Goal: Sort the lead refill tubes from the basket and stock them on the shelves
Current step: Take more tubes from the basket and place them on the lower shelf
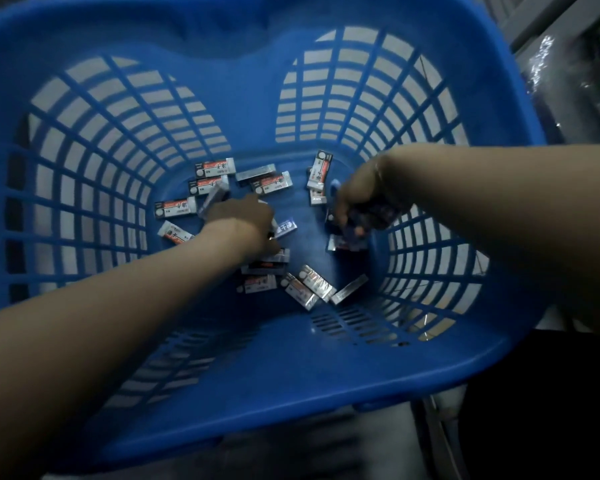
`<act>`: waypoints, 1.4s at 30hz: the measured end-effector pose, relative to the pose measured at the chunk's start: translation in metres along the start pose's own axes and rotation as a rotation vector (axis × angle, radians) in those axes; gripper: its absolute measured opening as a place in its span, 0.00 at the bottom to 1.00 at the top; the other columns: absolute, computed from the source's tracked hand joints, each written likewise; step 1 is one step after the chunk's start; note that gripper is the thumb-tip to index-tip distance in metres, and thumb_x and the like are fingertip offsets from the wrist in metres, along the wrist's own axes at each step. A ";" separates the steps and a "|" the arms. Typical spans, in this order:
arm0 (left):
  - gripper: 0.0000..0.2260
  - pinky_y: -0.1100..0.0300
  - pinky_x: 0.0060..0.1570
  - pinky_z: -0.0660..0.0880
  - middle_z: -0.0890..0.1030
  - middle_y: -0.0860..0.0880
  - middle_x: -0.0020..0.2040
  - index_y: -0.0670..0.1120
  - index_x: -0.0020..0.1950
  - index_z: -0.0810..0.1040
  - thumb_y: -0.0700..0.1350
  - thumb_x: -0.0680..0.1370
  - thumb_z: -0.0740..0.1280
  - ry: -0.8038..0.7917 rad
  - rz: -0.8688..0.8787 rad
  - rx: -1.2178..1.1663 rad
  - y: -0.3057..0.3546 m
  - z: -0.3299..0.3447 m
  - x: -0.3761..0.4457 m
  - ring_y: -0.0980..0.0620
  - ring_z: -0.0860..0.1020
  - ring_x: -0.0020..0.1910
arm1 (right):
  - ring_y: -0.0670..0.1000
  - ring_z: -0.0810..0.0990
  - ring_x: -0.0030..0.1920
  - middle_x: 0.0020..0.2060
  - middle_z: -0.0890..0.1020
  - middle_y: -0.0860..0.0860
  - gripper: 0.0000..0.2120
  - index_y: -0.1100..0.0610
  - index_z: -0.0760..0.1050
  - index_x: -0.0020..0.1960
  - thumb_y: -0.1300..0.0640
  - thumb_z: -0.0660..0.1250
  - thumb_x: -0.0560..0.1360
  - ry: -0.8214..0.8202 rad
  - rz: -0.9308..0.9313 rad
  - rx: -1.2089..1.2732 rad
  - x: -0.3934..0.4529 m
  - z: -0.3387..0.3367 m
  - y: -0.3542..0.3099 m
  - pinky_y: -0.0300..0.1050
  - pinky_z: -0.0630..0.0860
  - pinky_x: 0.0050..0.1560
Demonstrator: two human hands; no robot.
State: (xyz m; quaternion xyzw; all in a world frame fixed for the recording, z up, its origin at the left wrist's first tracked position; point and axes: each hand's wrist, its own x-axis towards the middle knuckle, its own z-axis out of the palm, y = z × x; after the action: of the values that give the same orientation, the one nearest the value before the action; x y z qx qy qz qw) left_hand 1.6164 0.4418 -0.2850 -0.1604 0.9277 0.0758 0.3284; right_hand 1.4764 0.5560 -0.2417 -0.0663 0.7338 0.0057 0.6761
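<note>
**Desk:** What frames the shot, reading left to right?

**Photographer:** A deep blue basket [326, 368] fills the view, its slatted walls rising on all sides of both arms. Its solid floor is small; lead refill tubes [175, 206], small flat packs with white and orange labels, are scattered across it. Bare floor shows chiefly in the strip between the two hands.

**Desk:** The left hand?

**Photographer:** The left hand [245, 216] reaches down at centre-left, back of the hand toward the camera, fingers bent downward into the packs. It touches them, but the fingers are hidden beneath the hand, so I cannot tell whether it grips one. Four packs lie in a loose row just left of it and beyond it, near the foot of the left wall. More sit just under the wrist, on the near side.

**Desk:** Between the hands?

**Photographer:** One blue-labelled pack [287, 226] lies just right of the left hand. Nearer the camera, three or four packs [314, 285] lie angled against one another.

**Desk:** And the right?

**Photographer:** The right hand [359, 202] is curled around a bunch of dark packs [368, 220], holding them close to the foot of the right wall. An upright white pack [320, 173] stands just left of it, and another pack lies directly beneath it.
</note>
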 end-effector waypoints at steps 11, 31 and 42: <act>0.15 0.55 0.36 0.62 0.71 0.43 0.57 0.46 0.58 0.70 0.55 0.78 0.63 0.107 0.178 0.015 0.000 0.012 0.002 0.39 0.76 0.50 | 0.48 0.73 0.24 0.21 0.75 0.49 0.07 0.60 0.74 0.40 0.59 0.64 0.76 0.276 -0.016 -1.002 0.014 0.025 -0.002 0.37 0.72 0.25; 0.20 0.58 0.44 0.70 0.78 0.42 0.52 0.41 0.55 0.76 0.55 0.72 0.71 -0.193 -0.116 -0.103 -0.069 -0.035 -0.030 0.43 0.76 0.51 | 0.47 0.75 0.29 0.41 0.82 0.52 0.13 0.55 0.74 0.58 0.55 0.64 0.74 0.401 -0.394 -0.907 0.006 0.030 -0.015 0.36 0.72 0.25; 0.18 0.59 0.33 0.73 0.76 0.44 0.55 0.40 0.64 0.73 0.47 0.77 0.66 -0.459 -0.340 -0.001 -0.080 -0.017 -0.044 0.48 0.74 0.41 | 0.53 0.77 0.61 0.63 0.77 0.47 0.16 0.48 0.69 0.68 0.53 0.56 0.81 0.530 -0.610 -1.374 0.023 0.098 -0.020 0.47 0.74 0.52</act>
State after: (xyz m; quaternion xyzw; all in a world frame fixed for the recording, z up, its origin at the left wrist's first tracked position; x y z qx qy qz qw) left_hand 1.6663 0.3734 -0.2466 -0.2925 0.7889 0.0542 0.5377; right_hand 1.5741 0.5440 -0.2711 -0.6655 0.6519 0.2554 0.2588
